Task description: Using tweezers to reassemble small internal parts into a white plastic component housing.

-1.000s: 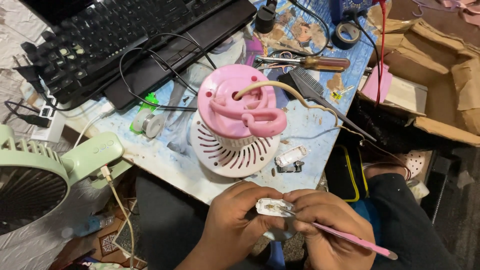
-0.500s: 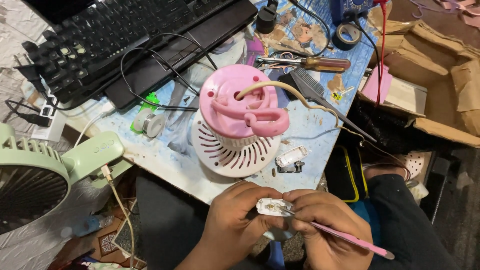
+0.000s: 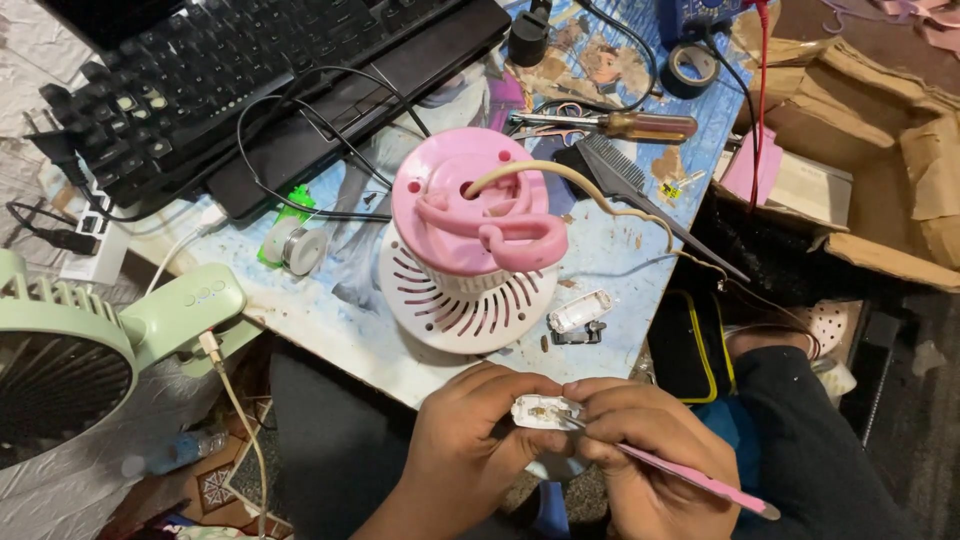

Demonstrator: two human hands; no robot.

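Left hand (image 3: pixel 470 440) pinches a small white plastic part (image 3: pixel 537 411) between thumb and fingers, held over the lap just below the near table edge (image 3: pixel 400 375). Right hand (image 3: pixel 640 450) is closed around pink tweezers (image 3: pixel 690 478), whose tip touches the metal contact area of the part. Main risk, as I judge it: the part is small and gripped only at its ends, so a hard push from the tweezers could pop it out and drop it onto the dark lap or floor clutter, where it would be hard to find. The tip could also slip off and jab the left thumb, or bend the tiny contact. On the table the pink and white round device (image 3: pixel 470 240) sits with a beige cable (image 3: pixel 590 185) coming out of its top; an elbow bump or a tug on that cable could drag it. A loose white piece (image 3: pixel 580 310) near the table edge could get knocked off. Green fan (image 3: pixel 70 350) at the left and the screwdriver (image 3: pixel 620 125) are well apart from the hands.
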